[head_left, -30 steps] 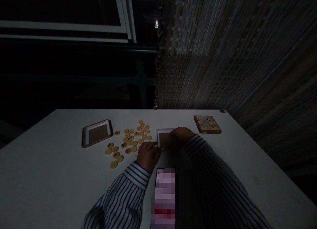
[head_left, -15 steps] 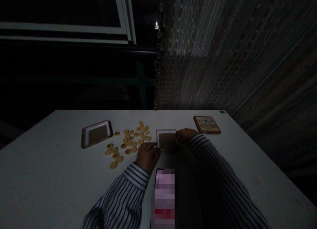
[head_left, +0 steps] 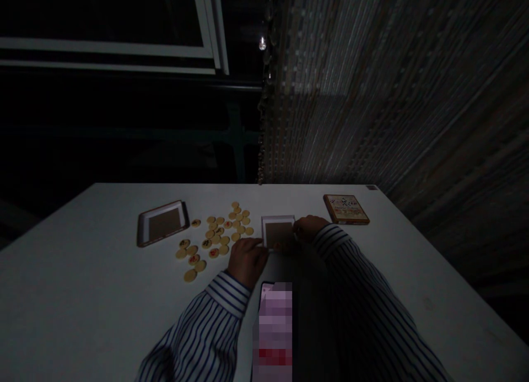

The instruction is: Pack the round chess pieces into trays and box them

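A shallow open box (head_left: 278, 230) with white inner walls lies flat between my hands. My left hand (head_left: 247, 259) has its fingers closed on the box's near left corner. On the right side, my right hand (head_left: 311, 227) pinches the box's edge with bent fingers. Near the front of the box's floor are a few dim round pieces (head_left: 277, 246) with reddish marks. Left of my left hand, several round Chinese chess pieces (head_left: 223, 241) are scattered, some with red or black characters, others showing a plain side.
A second open box part (head_left: 142, 227) with a brown rim rests at the left. A closed printed box (head_left: 347, 208) lies at the right. A phone (head_left: 274, 321) sits between my forearms on the white table (head_left: 103, 305). Behind hangs a string curtain (head_left: 330, 95).
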Action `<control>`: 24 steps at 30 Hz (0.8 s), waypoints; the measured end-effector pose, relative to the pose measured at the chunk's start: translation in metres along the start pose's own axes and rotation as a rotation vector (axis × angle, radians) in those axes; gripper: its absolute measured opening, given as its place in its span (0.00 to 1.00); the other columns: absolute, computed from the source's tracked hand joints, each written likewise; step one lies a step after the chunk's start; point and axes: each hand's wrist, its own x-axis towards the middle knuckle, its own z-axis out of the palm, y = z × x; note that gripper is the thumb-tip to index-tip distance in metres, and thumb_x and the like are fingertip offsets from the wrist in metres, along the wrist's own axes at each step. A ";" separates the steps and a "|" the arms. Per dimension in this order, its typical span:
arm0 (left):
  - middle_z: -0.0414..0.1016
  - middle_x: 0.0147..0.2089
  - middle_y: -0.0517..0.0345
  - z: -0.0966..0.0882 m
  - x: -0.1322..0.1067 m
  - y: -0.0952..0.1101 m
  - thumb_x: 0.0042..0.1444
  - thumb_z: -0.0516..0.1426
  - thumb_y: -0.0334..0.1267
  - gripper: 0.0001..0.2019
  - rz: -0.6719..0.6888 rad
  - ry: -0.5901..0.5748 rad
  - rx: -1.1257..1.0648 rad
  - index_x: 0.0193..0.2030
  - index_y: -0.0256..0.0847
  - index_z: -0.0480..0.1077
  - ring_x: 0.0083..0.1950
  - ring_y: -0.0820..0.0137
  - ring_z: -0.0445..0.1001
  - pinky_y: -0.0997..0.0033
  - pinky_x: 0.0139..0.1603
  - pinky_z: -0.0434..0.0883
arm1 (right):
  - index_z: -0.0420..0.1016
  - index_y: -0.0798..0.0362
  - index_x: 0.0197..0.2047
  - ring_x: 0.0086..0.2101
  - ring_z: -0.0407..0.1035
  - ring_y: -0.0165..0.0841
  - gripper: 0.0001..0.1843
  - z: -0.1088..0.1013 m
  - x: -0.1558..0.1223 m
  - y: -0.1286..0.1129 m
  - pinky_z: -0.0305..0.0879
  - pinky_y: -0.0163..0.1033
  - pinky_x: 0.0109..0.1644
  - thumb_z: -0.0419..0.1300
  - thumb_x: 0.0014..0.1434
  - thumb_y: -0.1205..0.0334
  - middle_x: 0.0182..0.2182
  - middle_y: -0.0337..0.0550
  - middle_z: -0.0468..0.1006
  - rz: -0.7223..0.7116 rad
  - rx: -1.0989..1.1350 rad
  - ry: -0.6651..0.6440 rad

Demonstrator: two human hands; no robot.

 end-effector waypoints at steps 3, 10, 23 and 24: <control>0.73 0.41 0.55 0.000 0.000 0.000 0.51 0.54 0.36 0.07 0.005 0.000 -0.001 0.33 0.44 0.73 0.43 0.64 0.68 0.57 0.44 0.64 | 0.73 0.48 0.43 0.40 0.69 0.41 0.18 0.000 -0.001 -0.001 0.63 0.42 0.39 0.49 0.51 0.61 0.40 0.51 0.74 0.000 -0.004 0.010; 0.73 0.41 0.54 -0.002 0.001 0.003 0.51 0.54 0.39 0.08 -0.020 0.013 -0.011 0.36 0.44 0.72 0.44 0.64 0.68 0.57 0.45 0.65 | 0.72 0.47 0.44 0.39 0.69 0.41 0.18 -0.005 -0.007 -0.001 0.63 0.42 0.38 0.49 0.52 0.59 0.40 0.51 0.74 0.006 -0.005 0.035; 0.74 0.40 0.54 -0.018 0.003 -0.001 0.52 0.53 0.36 0.08 -0.117 0.246 -0.129 0.35 0.41 0.71 0.43 0.67 0.70 0.60 0.46 0.66 | 0.70 0.49 0.42 0.38 0.69 0.39 0.18 -0.023 -0.022 -0.014 0.60 0.39 0.36 0.42 0.57 0.56 0.38 0.47 0.75 -0.014 -0.014 0.226; 0.74 0.40 0.54 -0.021 0.003 -0.003 0.52 0.53 0.37 0.08 -0.128 0.281 -0.132 0.35 0.41 0.71 0.43 0.68 0.70 0.61 0.46 0.66 | 0.69 0.49 0.42 0.38 0.69 0.38 0.18 -0.025 -0.024 -0.016 0.59 0.39 0.36 0.41 0.58 0.56 0.38 0.47 0.75 -0.025 -0.010 0.246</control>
